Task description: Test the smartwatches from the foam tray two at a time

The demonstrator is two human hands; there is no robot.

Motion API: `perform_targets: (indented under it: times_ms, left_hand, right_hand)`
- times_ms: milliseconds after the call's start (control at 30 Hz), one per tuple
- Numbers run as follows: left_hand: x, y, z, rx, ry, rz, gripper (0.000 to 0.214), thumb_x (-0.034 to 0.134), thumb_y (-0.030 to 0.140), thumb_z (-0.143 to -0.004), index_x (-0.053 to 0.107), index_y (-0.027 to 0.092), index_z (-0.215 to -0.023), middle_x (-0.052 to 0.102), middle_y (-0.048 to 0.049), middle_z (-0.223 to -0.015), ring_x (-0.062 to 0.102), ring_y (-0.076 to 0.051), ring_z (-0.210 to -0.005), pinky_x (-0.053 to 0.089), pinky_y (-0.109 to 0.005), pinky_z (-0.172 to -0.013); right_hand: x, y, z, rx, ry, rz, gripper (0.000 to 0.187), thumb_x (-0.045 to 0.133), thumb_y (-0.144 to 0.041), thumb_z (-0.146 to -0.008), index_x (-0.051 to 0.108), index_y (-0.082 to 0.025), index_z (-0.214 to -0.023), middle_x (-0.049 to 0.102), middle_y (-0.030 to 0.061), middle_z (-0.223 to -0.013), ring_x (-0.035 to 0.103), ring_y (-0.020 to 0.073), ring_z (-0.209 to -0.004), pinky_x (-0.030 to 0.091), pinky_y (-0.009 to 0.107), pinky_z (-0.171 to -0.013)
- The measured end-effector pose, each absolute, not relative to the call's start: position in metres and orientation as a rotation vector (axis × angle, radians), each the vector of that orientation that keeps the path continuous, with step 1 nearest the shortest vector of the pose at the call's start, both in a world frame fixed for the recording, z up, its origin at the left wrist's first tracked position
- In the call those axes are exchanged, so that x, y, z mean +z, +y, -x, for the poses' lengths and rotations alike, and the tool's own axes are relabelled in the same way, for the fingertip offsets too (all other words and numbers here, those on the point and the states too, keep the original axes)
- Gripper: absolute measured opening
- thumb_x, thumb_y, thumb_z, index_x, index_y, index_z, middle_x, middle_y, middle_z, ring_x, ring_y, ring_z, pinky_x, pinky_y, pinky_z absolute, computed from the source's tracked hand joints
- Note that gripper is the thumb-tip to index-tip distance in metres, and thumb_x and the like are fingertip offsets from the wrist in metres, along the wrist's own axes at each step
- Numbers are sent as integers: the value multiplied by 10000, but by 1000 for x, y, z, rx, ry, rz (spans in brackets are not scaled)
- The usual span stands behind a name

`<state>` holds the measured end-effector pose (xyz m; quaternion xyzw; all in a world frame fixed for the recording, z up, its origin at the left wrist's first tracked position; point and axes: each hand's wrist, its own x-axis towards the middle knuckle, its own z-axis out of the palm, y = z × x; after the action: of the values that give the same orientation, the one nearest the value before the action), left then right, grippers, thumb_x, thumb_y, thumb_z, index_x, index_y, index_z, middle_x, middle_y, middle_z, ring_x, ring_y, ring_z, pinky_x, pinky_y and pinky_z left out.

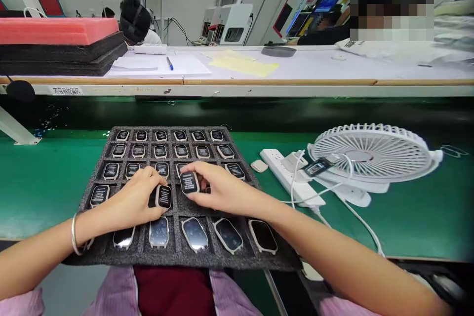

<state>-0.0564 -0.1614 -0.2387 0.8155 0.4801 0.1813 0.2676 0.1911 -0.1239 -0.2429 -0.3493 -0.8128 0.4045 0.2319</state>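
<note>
A dark foam tray [95,177] with pockets lies on the green mat in front of me, holding several small watch bodies with lit screens. My left hand [129,200] pinches one watch body [164,196] over the tray's middle row. Just to its right, my right hand [218,188] grips another watch body [188,182] between thumb and fingers. The nearest row holds watch bodies with dark, glossy screens [194,233]. A thin bangle circles my left wrist [74,233].
A white desk fan [370,155] and a white power strip [292,177] with cables sit right of the tray. A raised white shelf [259,86] crosses behind, bearing papers, a pen and stacked foam sheets [59,44]. Other people sit beyond it.
</note>
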Motion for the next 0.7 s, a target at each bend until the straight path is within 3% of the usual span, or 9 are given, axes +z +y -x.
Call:
perform_targets:
  times_ms: [133,233,300,400,467,533,633,700]
  left_hand:
    - [-251,-168,65,415,1403,-2292,418,724,424,-802,653,200,-1148,596,-99,-1119,564,-314,-1074,503,-507,-964]
    - [-243,-166,60,434,1464,-2447,584,780,469,-779,618,209,-1276,577,-117,-1173,537,-322,-1060,496,-513,-938]
    - [-233,-163,44,406,1379,-2537,527,766,469,-812,643,221,-1261,592,-105,-1131,538,-305,-1022,498,-483,-911]
    - [-224,-152,3,333,1191,-2623,295,684,401,-902,732,186,-1098,623,-110,-1028,554,-302,-1009,482,-458,-905]
    - [-226,-144,-27,264,1117,-2702,285,662,401,-915,759,136,-958,642,-147,-998,559,-329,-1011,469,-466,-895]
    - [-232,-137,-53,155,1102,-2712,327,713,413,-873,758,89,-894,653,-196,-998,567,-366,-1028,467,-471,-880]
    - [-242,-130,-74,108,1153,-2667,352,755,412,-834,733,73,-925,653,-224,-1070,564,-385,-1083,457,-471,-900]
    - [-244,-129,-77,142,1133,-2585,303,771,384,-818,705,113,-937,666,-186,-1084,565,-365,-1090,454,-459,-906]
  right_hand:
    - [-257,-143,-192,724,-2461,988,429,784,-241,-780,672,-197,-1192,597,143,-1228,580,336,-1200,470,550,-1045]
    - [-250,-148,-202,598,-2473,1011,504,754,-341,-851,630,-209,-1321,579,176,-1325,553,367,-1261,448,576,-1053]
    - [-239,-150,-218,480,-2418,1012,432,648,-360,-941,607,-229,-1351,593,168,-1331,572,341,-1252,458,531,-1039]
    - [-226,-151,-248,192,-2350,1165,281,476,-346,-1032,691,-197,-1135,685,136,-1088,667,279,-1027,508,415,-863]
    - [-228,-154,-265,-27,-2448,1373,333,470,-365,-1035,705,-186,-881,682,96,-841,669,247,-804,475,364,-713]
    - [-240,-157,-276,-212,-2549,1581,374,511,-372,-1014,678,-179,-741,644,84,-716,644,239,-695,435,350,-639]
    - [-262,-163,-284,-270,-2575,1730,348,530,-359,-1000,677,-164,-752,648,103,-747,637,244,-666,440,358,-623]
    - [-274,-166,-285,-155,-2494,1679,297,537,-363,-993,664,-164,-812,659,108,-809,652,253,-721,476,365,-663]
